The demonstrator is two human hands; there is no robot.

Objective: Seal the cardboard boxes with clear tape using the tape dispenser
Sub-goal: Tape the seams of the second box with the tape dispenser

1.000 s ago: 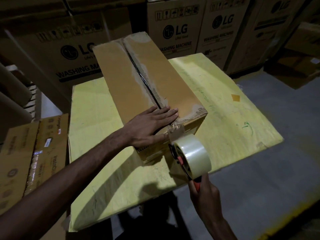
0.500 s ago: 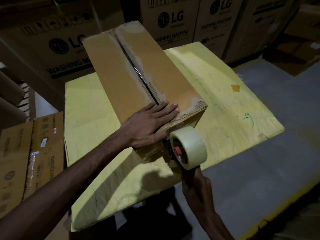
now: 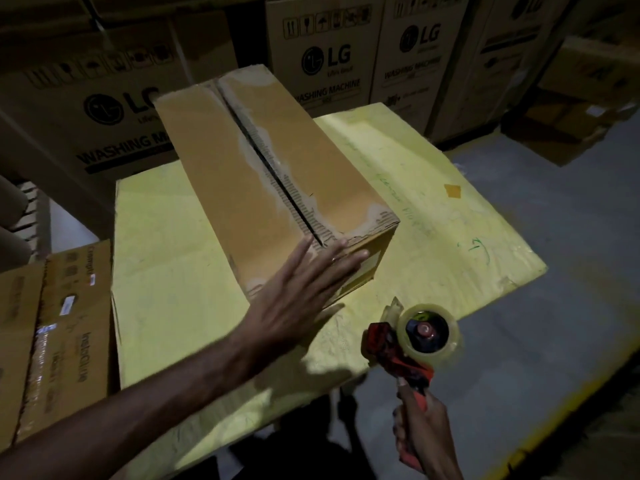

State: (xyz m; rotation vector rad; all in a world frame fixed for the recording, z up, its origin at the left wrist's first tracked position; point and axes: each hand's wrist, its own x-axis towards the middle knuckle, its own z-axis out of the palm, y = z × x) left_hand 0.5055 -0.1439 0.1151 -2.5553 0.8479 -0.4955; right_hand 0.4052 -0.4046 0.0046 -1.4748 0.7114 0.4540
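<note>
Cardboard box sits on the yellow table, long axis running away from the camera, rotated a bit left. Top flaps closed; centre seam shows a dark gap with torn paper along it, no clear tape visible over it from here

Left hand flat and spread, fingers extended, palm against the near end face of the box, fingertips reaching the top edge near the seam. Not gripping anything

Right hand clenched round the red handle of the tape dispenser, held off the near right corner of the table, apart from the box. Clear tape roll mounted on it, roll face towards the camera, short tape tab sticking up at the blade end

Background: stacked LG washing machine cartons; smaller printed cartons left of the table
</note>
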